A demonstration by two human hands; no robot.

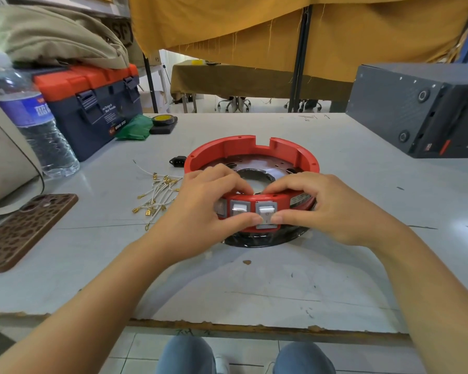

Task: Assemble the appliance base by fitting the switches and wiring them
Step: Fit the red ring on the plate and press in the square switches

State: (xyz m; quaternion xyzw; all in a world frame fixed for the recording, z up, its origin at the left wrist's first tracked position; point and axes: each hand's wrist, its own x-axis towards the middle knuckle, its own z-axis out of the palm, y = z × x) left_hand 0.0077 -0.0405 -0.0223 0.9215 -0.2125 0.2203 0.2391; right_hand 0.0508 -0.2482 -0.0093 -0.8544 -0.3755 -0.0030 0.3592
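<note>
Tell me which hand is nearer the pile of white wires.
Left. The left hand grips the red base right beside the white wires; the right hand holds the base's far side, away from them.

Bright and even throughout, lit softly from overhead. Only faint, short shadows under the hands [268, 209] and below the red base [295, 155] on the table [362, 265]. Mild sheen on the tabletop near the water bottle [30, 122], itself blurred toward the left edge. Strong wide-angle bending at the borders, curving the near table edge and stretching the forearms. Sharpest at centre; slightly soft on the far background beneath the yellow cloth [281, 28].
</note>
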